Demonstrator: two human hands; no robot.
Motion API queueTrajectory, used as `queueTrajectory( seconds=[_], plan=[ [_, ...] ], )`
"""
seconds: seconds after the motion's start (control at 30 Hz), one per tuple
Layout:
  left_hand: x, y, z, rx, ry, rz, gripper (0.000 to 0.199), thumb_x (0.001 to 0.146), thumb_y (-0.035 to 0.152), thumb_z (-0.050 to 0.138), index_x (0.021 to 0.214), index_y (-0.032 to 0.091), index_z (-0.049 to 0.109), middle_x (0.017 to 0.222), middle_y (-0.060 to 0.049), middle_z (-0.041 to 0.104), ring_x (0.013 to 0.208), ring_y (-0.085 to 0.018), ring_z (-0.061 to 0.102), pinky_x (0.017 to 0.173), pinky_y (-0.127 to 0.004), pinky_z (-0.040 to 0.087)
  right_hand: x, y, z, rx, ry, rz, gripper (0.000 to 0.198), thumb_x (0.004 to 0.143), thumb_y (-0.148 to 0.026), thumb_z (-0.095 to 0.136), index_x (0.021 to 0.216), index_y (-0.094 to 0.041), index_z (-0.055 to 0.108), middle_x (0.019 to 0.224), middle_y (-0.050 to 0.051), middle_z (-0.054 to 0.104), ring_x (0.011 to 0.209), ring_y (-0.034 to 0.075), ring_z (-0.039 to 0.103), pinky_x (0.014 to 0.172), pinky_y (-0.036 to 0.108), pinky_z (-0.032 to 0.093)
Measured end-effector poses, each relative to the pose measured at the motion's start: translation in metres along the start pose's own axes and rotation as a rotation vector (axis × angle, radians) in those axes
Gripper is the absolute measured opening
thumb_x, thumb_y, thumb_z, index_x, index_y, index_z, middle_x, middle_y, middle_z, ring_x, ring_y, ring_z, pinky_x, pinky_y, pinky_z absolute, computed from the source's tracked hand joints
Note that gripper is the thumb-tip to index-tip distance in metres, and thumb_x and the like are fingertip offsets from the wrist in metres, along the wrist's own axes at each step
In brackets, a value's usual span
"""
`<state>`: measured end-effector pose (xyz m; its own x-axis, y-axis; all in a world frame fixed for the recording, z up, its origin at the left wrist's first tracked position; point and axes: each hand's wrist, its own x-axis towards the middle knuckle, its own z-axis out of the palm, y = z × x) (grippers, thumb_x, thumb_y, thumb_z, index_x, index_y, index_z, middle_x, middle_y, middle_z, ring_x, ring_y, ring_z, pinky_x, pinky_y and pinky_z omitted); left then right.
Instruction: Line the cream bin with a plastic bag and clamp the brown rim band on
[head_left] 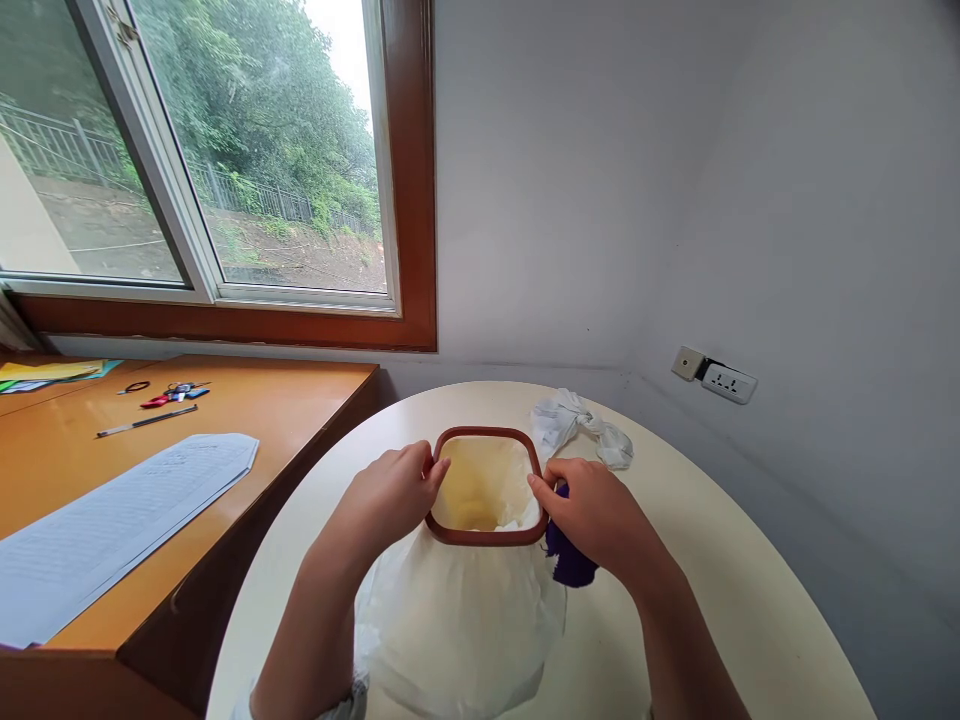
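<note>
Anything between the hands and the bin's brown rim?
Nothing visible: the left hand and right hand meet the brown rim at opposite sides. A purple item sits beside it, partly covered by the right hand; whether the hidden fingers touch it, I can't tell.

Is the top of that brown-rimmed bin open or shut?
Open: no lid covers the brown rim, and you can see the yellowish inside.

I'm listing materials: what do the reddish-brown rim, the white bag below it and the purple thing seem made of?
Reddish-brown rim: likely smooth moulded plastic, its colour even and corners rounded.
White bag: probably thin plastic film, translucent and wrinkled.
Purple thing: perhaps matte fabric or plastic; ragged-edged but partly hidden.
</note>
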<state>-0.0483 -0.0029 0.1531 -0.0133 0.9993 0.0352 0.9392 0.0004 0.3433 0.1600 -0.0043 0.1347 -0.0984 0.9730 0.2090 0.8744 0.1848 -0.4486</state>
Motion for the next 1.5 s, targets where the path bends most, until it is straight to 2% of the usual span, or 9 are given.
queueTrajectory(
  seconds=[0.2,0.37,0.6,0.77,0.87,0.97,1.1,1.33,1.5],
  plan=[
    [-0.007,0.006,-0.011,-0.11,0.103,-0.002,0.036,0.084,0.05,0.032,0.067,0.022,0.047,0.066,-0.001,0.059,0.057,-0.016,0.05,0.05,-0.026,0.034,-0.005,-0.005,-0.011,0.028,0.036,0.005,0.035,0.082,-0.038,0.041,0.053,-0.02,0.036,0.053,-0.002,0.051,0.052,0.012,0.041,0.05,0.024,0.026],
    [-0.012,0.008,-0.016,-0.349,0.109,0.113,0.036,0.084,0.052,0.036,0.092,0.022,0.055,0.071,-0.001,0.063,0.063,-0.018,0.057,0.054,-0.027,0.04,-0.004,-0.004,-0.013,0.053,0.11,0.012,0.034,0.082,-0.039,0.042,0.054,-0.02,0.038,0.055,-0.001,0.053,0.053,0.013,0.041,0.051,0.024,0.028],
    [-0.012,0.009,-0.013,-0.676,-0.056,0.252,0.056,0.086,0.041,0.04,0.137,0.024,0.025,0.075,-0.001,0.065,0.072,-0.018,0.063,0.065,-0.031,0.049,-0.002,-0.001,-0.011,0.095,0.167,0.017,0.035,0.083,-0.042,0.042,0.055,-0.021,0.041,0.054,-0.002,0.052,0.054,0.013,0.04,0.053,0.024,0.029],
    [-0.012,0.008,-0.016,-0.761,-0.019,0.262,0.052,0.087,0.039,0.039,0.137,0.024,0.029,0.067,0.001,0.061,0.065,-0.015,0.06,0.067,-0.032,0.051,-0.002,-0.002,-0.015,0.137,0.223,0.038,0.034,0.083,-0.047,0.042,0.062,-0.022,0.052,0.055,-0.002,0.052,0.056,0.014,0.044,0.055,0.025,0.032],
    [-0.012,0.008,-0.017,-0.745,0.061,0.269,0.048,0.087,0.039,0.039,0.133,0.025,0.037,0.06,0.003,0.054,0.058,-0.013,0.054,0.059,-0.027,0.048,-0.002,0.0,-0.016,0.191,0.333,0.058,0.033,0.082,-0.048,0.043,0.091,-0.023,0.062,0.058,-0.002,0.051,0.058,0.015,0.048,0.057,0.025,0.036],
    [-0.012,0.008,-0.017,-0.74,0.161,0.269,0.041,0.087,0.039,0.039,0.125,0.025,0.048,0.057,0.004,0.048,0.054,-0.011,0.048,0.05,-0.022,0.042,-0.003,0.0,-0.017,0.231,0.423,0.048,0.045,0.081,-0.046,0.046,0.118,-0.021,0.054,0.065,-0.001,0.053,0.062,0.015,0.051,0.061,0.026,0.04],
    [-0.011,0.008,-0.016,-0.71,0.199,0.258,0.039,0.086,0.041,0.042,0.119,0.023,0.054,0.064,0.002,0.055,0.053,-0.01,0.046,0.048,-0.021,0.038,-0.007,-0.003,-0.018,0.251,0.409,-0.022,0.04,0.08,-0.043,0.05,0.113,-0.023,0.06,0.067,0.0,0.056,0.063,0.015,0.052,0.064,0.026,0.042],
    [-0.014,0.011,-0.02,-0.671,0.063,0.331,0.037,0.086,0.04,0.043,0.115,0.023,0.059,0.101,-0.004,0.065,0.087,-0.019,0.058,0.073,-0.027,0.047,-0.012,-0.01,-0.022,0.249,0.352,-0.107,0.036,0.08,-0.04,0.052,0.11,-0.021,0.062,0.065,0.0,0.059,0.061,0.015,0.054,0.063,0.028,0.044],
    [-0.015,0.014,-0.019,-0.615,-0.104,0.429,0.035,0.086,0.039,0.044,0.115,0.028,0.06,0.097,-0.001,0.067,0.088,-0.018,0.058,0.077,-0.028,0.046,-0.014,-0.011,-0.023,0.257,0.295,-0.202,0.031,0.081,-0.032,0.054,0.11,-0.025,0.062,0.083,0.0,0.067,0.066,0.013,0.057,0.068,0.026,0.045]
  ],
)
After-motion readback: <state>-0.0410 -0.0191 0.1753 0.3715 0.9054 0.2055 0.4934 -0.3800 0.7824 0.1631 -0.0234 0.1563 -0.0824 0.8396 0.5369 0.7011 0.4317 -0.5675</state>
